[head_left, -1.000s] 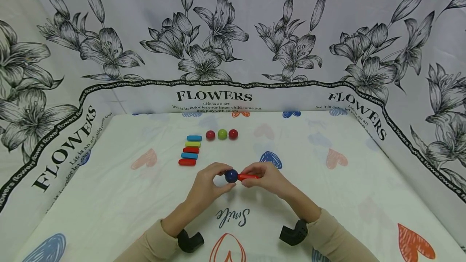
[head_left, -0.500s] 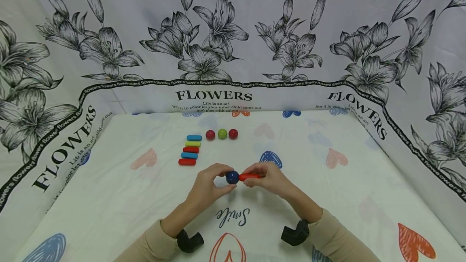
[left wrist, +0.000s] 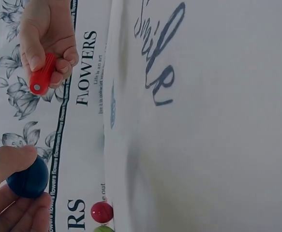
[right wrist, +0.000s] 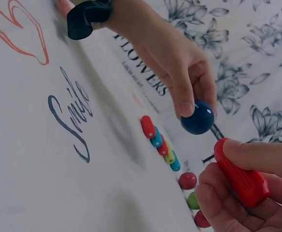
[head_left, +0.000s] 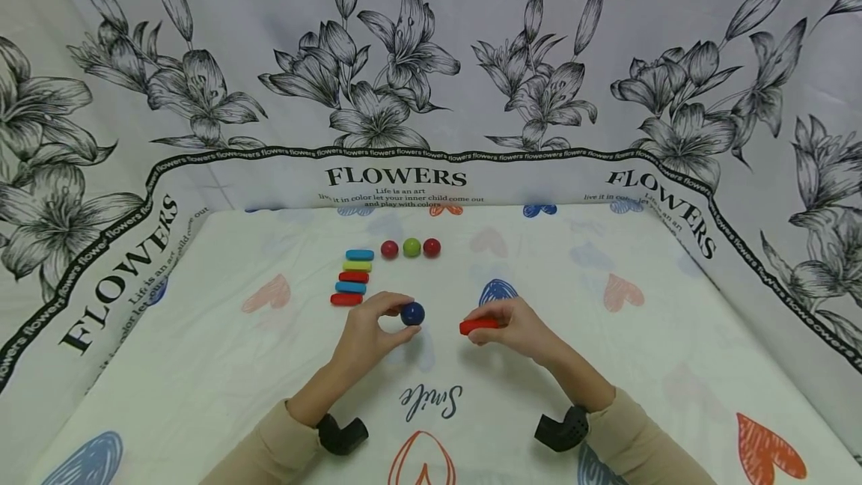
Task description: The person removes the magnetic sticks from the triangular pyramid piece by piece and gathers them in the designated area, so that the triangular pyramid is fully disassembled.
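Observation:
My left hand (head_left: 367,331) pinches a dark blue ball (head_left: 413,313) between thumb and fingertips, over the middle of the table. Facing it, my right hand (head_left: 515,328) grips a short red rod (head_left: 477,326) with ribbed sides, thumb on one side and fingers on the other. A gap separates ball and rod. In the left wrist view, the rod's near end shows a small grey metallic dot (left wrist: 37,87). The right wrist view shows the blue ball (right wrist: 198,118) held beyond the red rod (right wrist: 240,174).
Left of centre, several short rods (head_left: 353,277) in blue, yellow and red lie in a column. Two red balls and a green ball (head_left: 411,248) sit in a row behind. A white cloth (head_left: 236,365) printed with hearts covers the table; a flowered curtain (head_left: 471,96) hangs behind.
The blue ball and the red rod, together before, are now apart. My left hand has moved left and slightly away from me with the ball; my right hand has shifted right with the rod.

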The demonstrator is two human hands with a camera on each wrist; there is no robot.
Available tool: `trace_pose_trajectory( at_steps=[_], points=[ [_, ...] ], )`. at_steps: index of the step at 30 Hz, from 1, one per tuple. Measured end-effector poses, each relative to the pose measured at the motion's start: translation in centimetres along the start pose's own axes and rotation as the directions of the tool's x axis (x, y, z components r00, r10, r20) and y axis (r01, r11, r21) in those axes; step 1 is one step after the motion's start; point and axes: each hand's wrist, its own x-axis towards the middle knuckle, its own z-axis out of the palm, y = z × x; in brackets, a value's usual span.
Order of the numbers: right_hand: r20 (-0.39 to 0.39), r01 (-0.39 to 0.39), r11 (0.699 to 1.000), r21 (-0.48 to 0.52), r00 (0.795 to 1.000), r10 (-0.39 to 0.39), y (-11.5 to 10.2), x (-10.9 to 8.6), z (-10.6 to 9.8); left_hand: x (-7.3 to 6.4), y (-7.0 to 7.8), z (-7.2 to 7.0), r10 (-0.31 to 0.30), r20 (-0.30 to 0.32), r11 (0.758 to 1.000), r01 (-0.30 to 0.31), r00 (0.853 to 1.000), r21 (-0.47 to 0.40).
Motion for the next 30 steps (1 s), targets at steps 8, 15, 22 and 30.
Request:
trace_pose_trajectory(
  at_steps=[8, 15, 22, 30],
  points=[
    [0.008, 0.008, 1.0, 0.02, 1.0, -0.008, 0.3, 0.0, 0.2, 2.0, -0.3, 1.3, -0.069, 0.003, 0.997, 0.069, 0.998, -0.04],
    [0.004, 0.001, 1.0, 0.008, 1.0, -0.001, 0.1, -0.1, 0.2, 3.7, -0.1, 2.1, -0.118, 0.012, 0.986, 0.118, 0.993, -0.117],
    [0.0, -0.003, 1.0, 0.008, 1.0, 0.003, 0.1, -0.1, 0.2, 4.8, -0.4, 3.0, -0.094, -0.012, 0.984, 0.091, 0.996, -0.154],
    [-0.013, -0.027, 0.999, 0.021, 1.0, 0.027, 0.1, -0.1, 0.1, 5.9, -0.8, 4.2, -0.107, -0.03, 0.977, 0.1, 0.994, -0.19]
  ],
)
